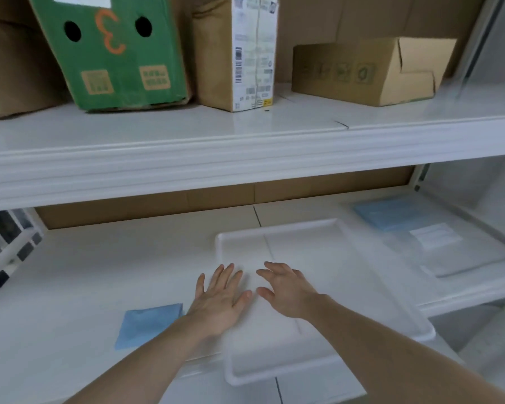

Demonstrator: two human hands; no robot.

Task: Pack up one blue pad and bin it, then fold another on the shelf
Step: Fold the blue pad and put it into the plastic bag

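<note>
With my left hand and right hand spread, holding nothing, over the tray, a folded blue pad lies near the shelf's front edge, so I judge little remains.

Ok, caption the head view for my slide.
Both open hands, left hand and right hand, over a white tray; folded blue pad beside it.

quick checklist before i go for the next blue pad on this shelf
1. Left hand free: ok, fingers straight, holding nothing.
2. Right hand free: ok, fingers relaxed over the white tray.
3. Folded blue pad reachable: ok, flat on the lower shelf beside the left wrist, uncovered.
4. Second blue pad reachable: cannot tell, it lies at the back right inside clear packaging.
5. Tray clear for folding: ok, nothing visible in it.
6. Bin location: cannot tell, none in view.
</note>
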